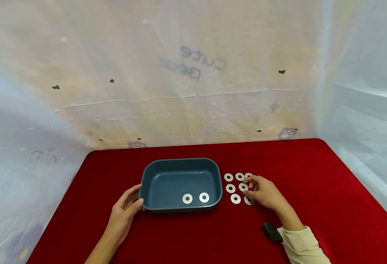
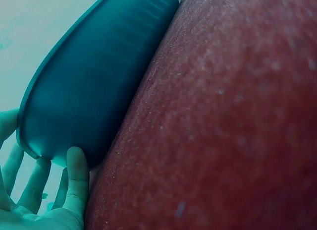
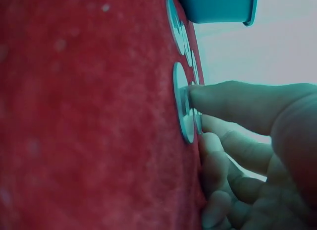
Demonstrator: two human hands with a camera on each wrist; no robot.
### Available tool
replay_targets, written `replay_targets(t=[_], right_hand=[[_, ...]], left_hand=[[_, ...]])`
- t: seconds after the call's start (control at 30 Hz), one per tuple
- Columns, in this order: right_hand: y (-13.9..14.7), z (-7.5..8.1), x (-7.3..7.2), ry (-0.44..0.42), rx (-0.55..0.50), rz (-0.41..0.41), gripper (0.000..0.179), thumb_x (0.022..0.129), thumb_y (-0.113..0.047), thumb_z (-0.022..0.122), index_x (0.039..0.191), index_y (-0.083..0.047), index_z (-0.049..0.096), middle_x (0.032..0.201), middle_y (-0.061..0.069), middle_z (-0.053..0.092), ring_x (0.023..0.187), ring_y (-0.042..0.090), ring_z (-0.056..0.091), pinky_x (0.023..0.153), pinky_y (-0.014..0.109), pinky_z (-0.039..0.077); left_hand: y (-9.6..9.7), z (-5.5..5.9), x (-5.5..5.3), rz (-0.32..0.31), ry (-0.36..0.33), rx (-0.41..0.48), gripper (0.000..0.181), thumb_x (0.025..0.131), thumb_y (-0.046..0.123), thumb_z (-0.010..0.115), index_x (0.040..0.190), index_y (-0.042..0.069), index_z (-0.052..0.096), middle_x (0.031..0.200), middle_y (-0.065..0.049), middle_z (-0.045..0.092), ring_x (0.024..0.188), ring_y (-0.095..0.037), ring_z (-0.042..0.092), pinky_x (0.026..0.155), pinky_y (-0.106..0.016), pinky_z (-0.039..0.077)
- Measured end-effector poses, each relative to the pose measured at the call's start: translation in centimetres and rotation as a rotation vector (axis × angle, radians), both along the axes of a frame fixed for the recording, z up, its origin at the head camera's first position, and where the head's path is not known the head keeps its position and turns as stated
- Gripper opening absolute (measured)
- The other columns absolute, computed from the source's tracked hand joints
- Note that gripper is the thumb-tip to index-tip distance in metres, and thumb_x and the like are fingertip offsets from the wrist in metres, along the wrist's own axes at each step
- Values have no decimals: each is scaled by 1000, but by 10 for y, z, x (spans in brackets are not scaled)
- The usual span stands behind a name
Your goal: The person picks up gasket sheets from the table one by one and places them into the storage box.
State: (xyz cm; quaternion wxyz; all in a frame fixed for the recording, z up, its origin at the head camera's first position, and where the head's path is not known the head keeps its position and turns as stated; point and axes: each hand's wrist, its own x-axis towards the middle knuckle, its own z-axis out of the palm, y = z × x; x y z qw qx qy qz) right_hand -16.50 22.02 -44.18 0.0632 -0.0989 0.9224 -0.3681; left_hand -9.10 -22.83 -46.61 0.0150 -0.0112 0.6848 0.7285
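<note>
A blue-grey rectangular tray (image 1: 180,209) stands on the red cloth, with two flat metal washers (image 1: 184,198) lying inside near its front wall. My left hand (image 1: 122,214) rests against the tray's left end, thumb at the near corner and fairly straight fingers along the side. To the tray's right several more washers (image 1: 228,180) lie in loose rows. Over these, my right hand (image 1: 264,191) has thumb and forefinger at opposite edges of one washer (image 1: 240,187) in the middle row, pinching it low at the cloth. Its other fingers curl beneath the palm.
A small dark object (image 1: 271,231) lies by the right sleeve (image 1: 303,245). Pale printed sheeting (image 1: 193,121) hangs behind the table and along both sides. The red cloth (image 1: 187,238) covers the table up to its rounded back corners.
</note>
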Motion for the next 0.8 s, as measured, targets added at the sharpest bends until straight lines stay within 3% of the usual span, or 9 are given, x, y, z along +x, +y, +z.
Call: replay_targets(t=[0.2,0.8], right_hand=[[0,0,0,9,-35,17,31,82,-9,79,109,-3,64,97,8,57,68,10,46,59,24,42],[1,-2,-1,47,-53,47,28,82,-7,76,104,-10,59,90,5,57,64,6,43,56,23,39]], left_hand=[[0,1,0,2,-2,-8,53,102,13,57,151,9,37,142,0,50,117,-7,58,86,-24,55],[-1,1,1,-3,-4,-1,53,102,13,57,151,9,37,142,-1,50,117,-6,58,86,-23,55]])
